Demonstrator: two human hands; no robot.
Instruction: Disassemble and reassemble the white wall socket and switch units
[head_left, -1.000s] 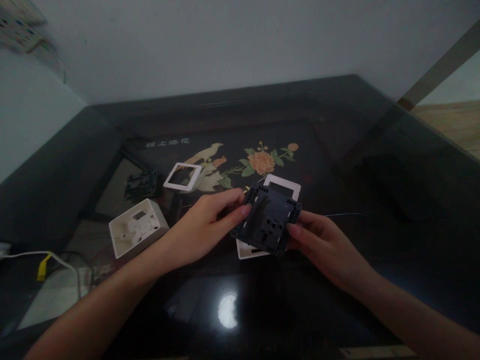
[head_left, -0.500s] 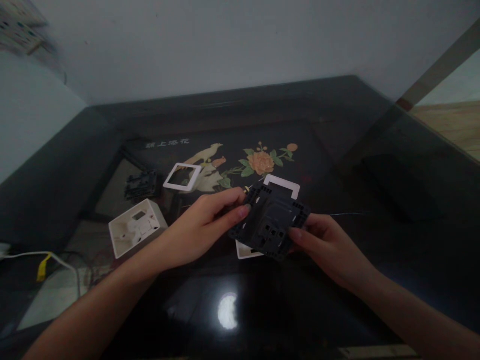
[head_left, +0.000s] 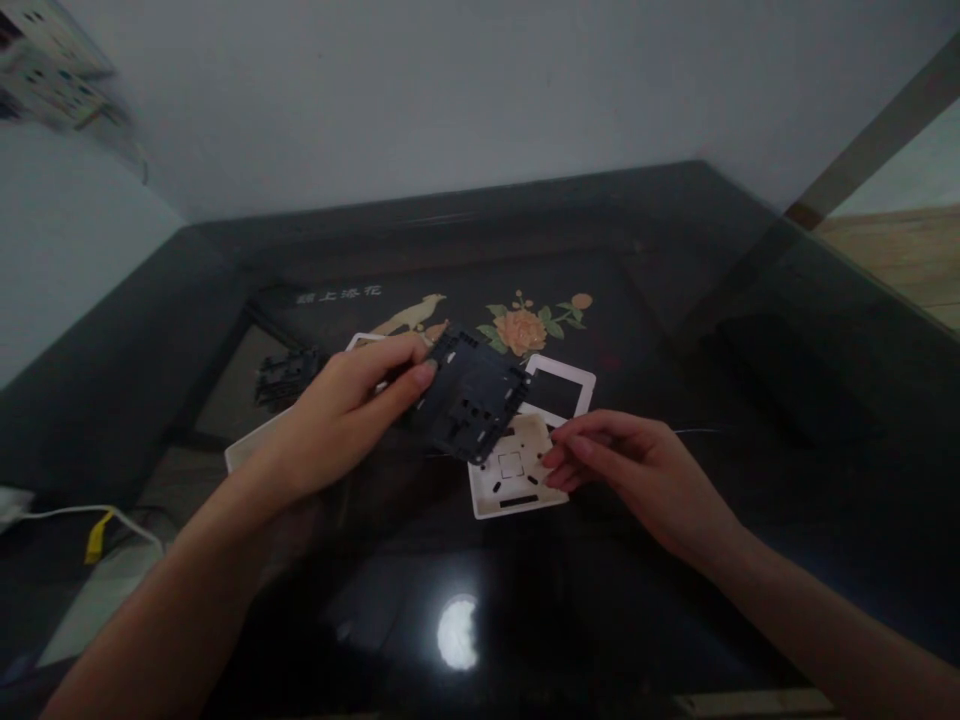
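Note:
My left hand pinches the upper left edge of a black plastic socket plate between thumb and fingers. The plate is tilted above the table, its small square holes facing me. It partly covers a shallow white plastic box, which lies with its hollow side up. Over that box's right edge is my right hand, fingers loosely curled and apart. Whether its fingertips touch the box I cannot tell. Behind the box lies a white square frame.
Another white frame and a white box are mostly hidden by my left hand and arm. A black plastic part sits at the left. A white cable with a yellow tag runs along the left side of the glossy dark table.
My right hand has let go of the black socket plate. My left hand has carried the plate to the left and slightly up, uncovering more of the shallow white box.

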